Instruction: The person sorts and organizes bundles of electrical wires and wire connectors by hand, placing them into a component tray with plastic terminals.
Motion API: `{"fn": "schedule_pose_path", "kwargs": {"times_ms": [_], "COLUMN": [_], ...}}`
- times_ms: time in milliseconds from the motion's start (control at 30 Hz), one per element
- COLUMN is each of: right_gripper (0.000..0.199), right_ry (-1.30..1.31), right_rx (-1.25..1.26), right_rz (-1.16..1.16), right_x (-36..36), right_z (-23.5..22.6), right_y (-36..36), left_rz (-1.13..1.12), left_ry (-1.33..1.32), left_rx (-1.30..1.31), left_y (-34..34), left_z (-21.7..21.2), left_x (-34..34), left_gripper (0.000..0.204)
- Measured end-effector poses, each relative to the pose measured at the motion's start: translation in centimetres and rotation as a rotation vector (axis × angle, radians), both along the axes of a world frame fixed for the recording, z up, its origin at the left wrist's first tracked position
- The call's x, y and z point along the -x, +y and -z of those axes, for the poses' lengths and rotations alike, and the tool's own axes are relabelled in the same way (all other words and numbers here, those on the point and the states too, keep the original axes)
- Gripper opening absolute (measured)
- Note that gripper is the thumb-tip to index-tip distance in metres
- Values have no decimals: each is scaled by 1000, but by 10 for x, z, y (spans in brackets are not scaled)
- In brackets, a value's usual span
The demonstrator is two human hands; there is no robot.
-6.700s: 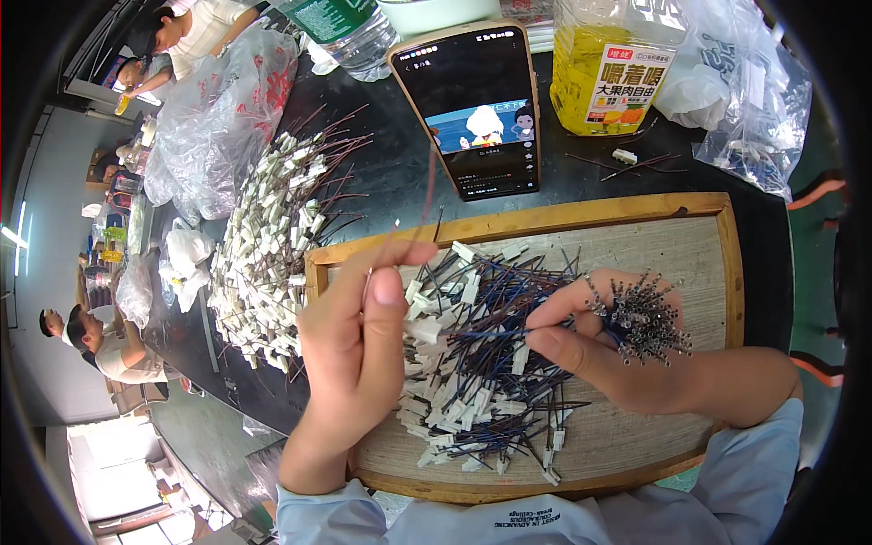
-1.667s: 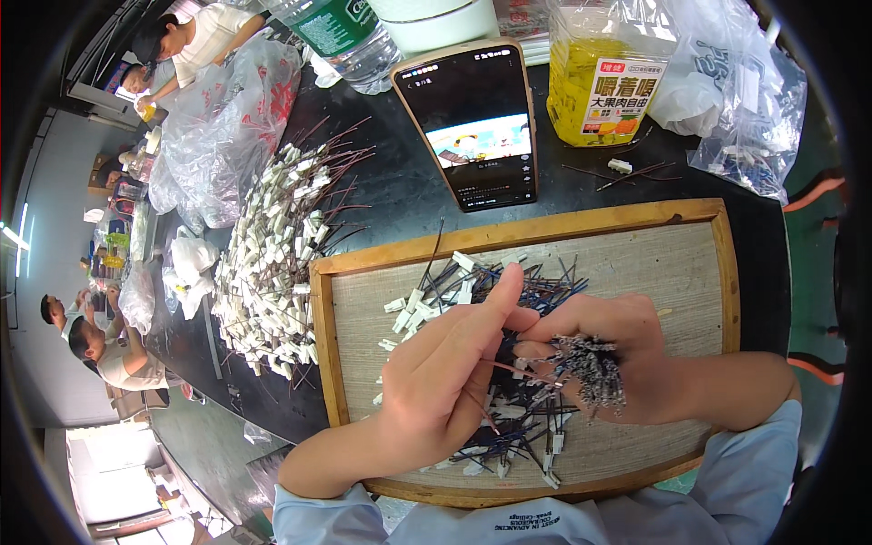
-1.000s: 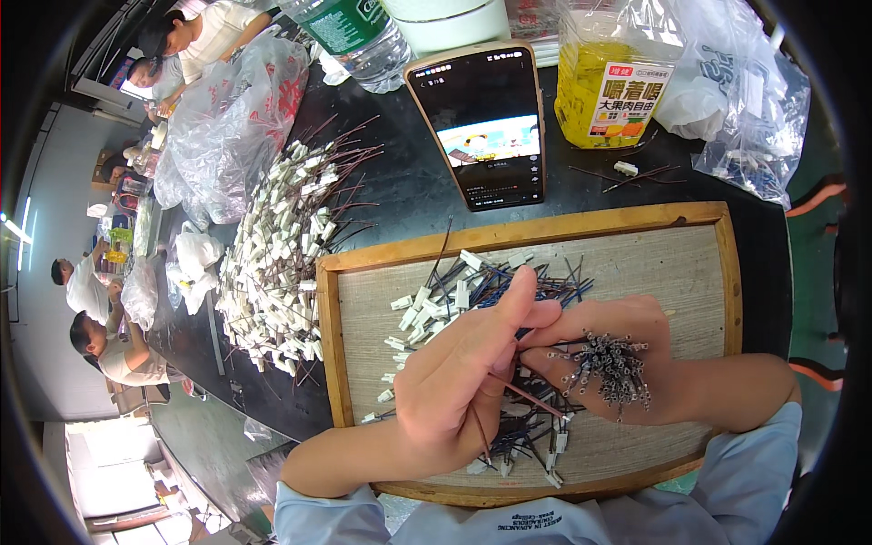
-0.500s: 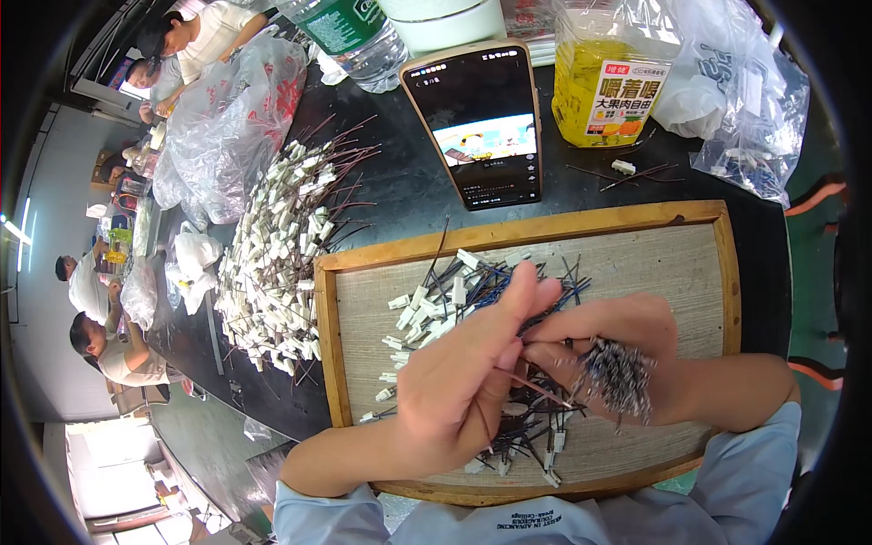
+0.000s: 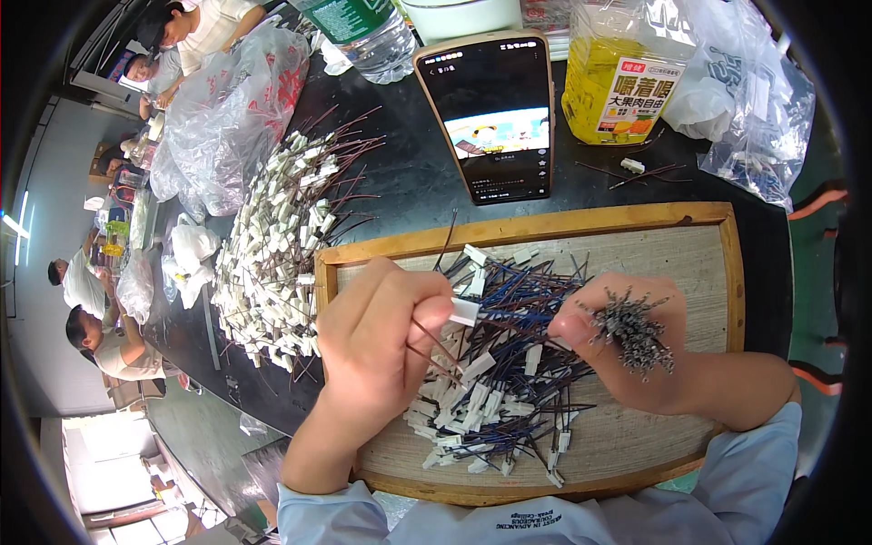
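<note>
My left hand [image 5: 380,320] is closed over the left part of the tray, pinching white wire connectors by their wires. One white connector [image 5: 466,312] sticks out at the fingertips, and brown wires run down from the fingers towards another. To the right, my right hand [image 5: 625,389] is closed round a thick bundle of thin wires [image 5: 634,334], whose metal-tipped ends fan out above the fist. Beneath both hands lies a loose heap of white connectors with blue and brown wires [image 5: 490,400], in a wood-framed tray [image 5: 536,229].
Left of the tray rises a large pile of white connectors [image 5: 272,245] with brown wires. Behind stand a lit phone [image 5: 486,100], a water bottle [image 5: 359,41] and a jug of yellow drink [image 5: 618,91]. Plastic bags [image 5: 227,118] lie beyond the pile. Several people [image 5: 123,341] sit farther left.
My hands were together over the tray and are now apart. The left moved left with connectors in its fingers; the right stays near the tray's right side with the wire bundle.
</note>
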State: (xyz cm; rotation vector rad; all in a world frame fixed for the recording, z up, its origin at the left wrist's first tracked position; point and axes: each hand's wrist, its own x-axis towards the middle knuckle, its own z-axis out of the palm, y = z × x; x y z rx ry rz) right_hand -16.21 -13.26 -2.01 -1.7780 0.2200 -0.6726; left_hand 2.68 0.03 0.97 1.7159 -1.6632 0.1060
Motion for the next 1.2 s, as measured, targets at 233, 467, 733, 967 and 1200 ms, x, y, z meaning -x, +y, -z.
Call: {"fn": "schedule_pose_path", "kwargs": {"times_ms": [233, 467, 733, 967, 1200], "right_gripper": [12, 15, 11, 14, 7], "right_ry": [93, 140, 126, 7, 80], "right_rx": [-197, -158, -152, -260, -328], "right_rz": [187, -62, -70, 54, -43], "right_x": [-4, -6, -6, -9, -4], "right_z": [-11, -4, 0, 2, -4], "right_y": [8, 3, 5, 11, 8], "left_rz": [-88, -58, -417, 181, 34], "left_ry": [223, 1741, 1635, 1609, 1474], "left_rx": [-78, 88, 190, -160, -71], "left_y": [3, -12, -32, -9, -10], "left_z": [8, 17, 7, 16, 15], "left_x": [-3, -19, -1, -9, 9], "left_gripper": [11, 24, 28, 30, 28]}}
